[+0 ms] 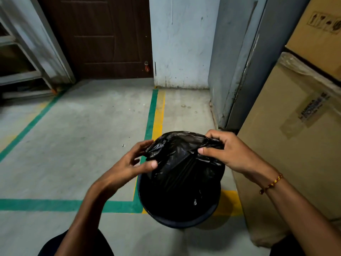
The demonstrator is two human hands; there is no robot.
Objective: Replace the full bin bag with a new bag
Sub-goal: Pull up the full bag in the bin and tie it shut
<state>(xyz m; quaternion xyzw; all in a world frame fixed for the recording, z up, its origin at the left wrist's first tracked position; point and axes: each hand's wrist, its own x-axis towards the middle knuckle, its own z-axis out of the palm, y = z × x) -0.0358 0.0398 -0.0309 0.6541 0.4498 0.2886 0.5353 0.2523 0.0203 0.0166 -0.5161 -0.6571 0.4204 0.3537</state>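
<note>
A black plastic bin bag (181, 163) rises out of a dark round bin (177, 223) that stands on the floor at lower centre. The bag's top is gathered and crumpled. My left hand (136, 162) pinches the bag's left edge between thumb and fingers. My right hand (226, 150), with a thread bracelet on its wrist, grips the bag's upper right edge. The bin's inside is hidden by the black plastic.
Large cardboard boxes (287, 145) stand close on the right of the bin. A grey metal door or panel (238, 71) is behind them. A dark wooden door (103, 37) lies ahead. Green and yellow lines (154, 115) mark the concrete floor.
</note>
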